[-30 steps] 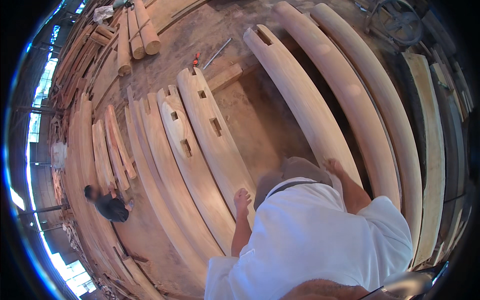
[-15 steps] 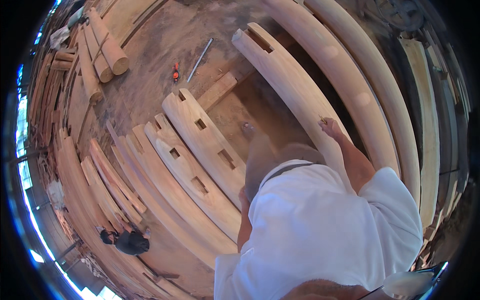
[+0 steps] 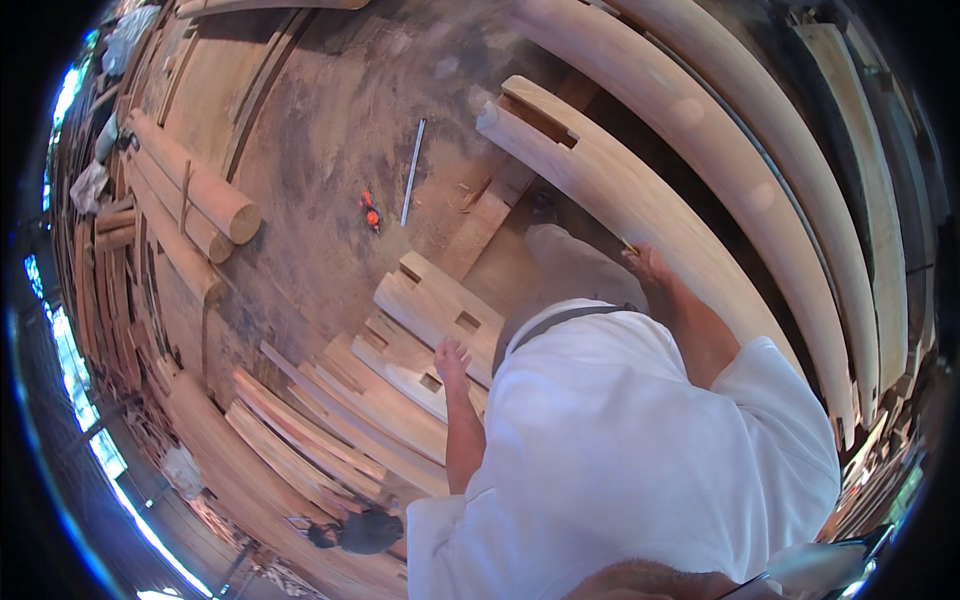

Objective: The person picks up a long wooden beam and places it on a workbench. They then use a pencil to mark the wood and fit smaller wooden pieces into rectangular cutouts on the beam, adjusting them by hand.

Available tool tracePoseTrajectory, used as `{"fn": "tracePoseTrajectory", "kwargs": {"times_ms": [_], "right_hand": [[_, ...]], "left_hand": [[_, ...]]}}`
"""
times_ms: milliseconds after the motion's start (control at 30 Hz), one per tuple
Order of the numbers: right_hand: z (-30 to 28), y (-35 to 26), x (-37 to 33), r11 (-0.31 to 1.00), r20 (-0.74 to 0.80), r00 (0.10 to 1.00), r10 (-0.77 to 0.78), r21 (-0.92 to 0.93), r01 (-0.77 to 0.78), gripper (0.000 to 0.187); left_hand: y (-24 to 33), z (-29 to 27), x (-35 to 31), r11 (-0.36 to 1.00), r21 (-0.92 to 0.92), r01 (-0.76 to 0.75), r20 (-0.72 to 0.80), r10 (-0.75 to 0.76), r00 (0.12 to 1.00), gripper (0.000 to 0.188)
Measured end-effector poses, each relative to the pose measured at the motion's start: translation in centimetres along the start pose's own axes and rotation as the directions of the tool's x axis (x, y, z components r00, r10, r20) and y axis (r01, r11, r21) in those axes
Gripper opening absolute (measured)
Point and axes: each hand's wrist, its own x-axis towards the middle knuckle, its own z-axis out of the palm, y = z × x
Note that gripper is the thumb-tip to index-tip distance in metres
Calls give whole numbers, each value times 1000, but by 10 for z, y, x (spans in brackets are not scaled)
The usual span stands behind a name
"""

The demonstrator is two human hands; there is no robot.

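My right hand point(image 3: 650, 265) is closed around a thin, yellowish, pencil-like stick point(image 3: 628, 246) just past my fingertips. It is beside the left edge of a long, smooth timber beam point(image 3: 640, 195), whose far end has a slot cut in it. My left hand point(image 3: 453, 356) hangs above shorter timbers, its fingers loosely apart with nothing seen in them. Under and beyond it lies a pale timber point(image 3: 435, 298) with square mortise holes. A second mortised timber point(image 3: 405, 365) lies to its left, partly behind my forearm.
Large curved logs point(image 3: 700, 130) run along the right. On the dirt floor lie a long metal straightedge point(image 3: 412, 175) and a small orange-and-black tool point(image 3: 371, 212). Round logs point(image 3: 235, 215) are piled at far left. A person in dark clothes point(image 3: 370, 532) is at lower left among timbers.
My body has turned and moved forward along the beam. My left hand has come up from my side and out over the mortised timbers. The right hand still holds the thin stick.
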Motion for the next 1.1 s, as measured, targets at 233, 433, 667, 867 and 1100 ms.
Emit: {"fn": "tracePoseTrajectory", "kwargs": {"times_ms": [233, 433, 667, 867, 1100], "right_hand": [[-25, -87, 105, 997, -160, 985, -64, 43, 72, 30], [-39, -156, 150, 993, -223, 970, 96, 85, -79, 29], [36, -169, 180, 899, -372, 819, 437, 224, -377, 32], [141, -279, 206, 944, -294, 906, 303, 226, -243, 39], [178, -363, 250, 836, -421, 778, 467, 498, -232, 39]], "left_hand": [[145, 34, 74, 901, 375, -218, 229, 138, 964, 49], [236, 23, 166, 618, 674, -405, 352, 214, 911, 43], [367, 8, 245, 720, 639, -272, 366, 27, 930, 46], [565, 9, 296, 787, 583, -200, 259, 53, 964, 48], [721, 84, 422, 689, 655, -310, 435, -9, 900, 56]]}}
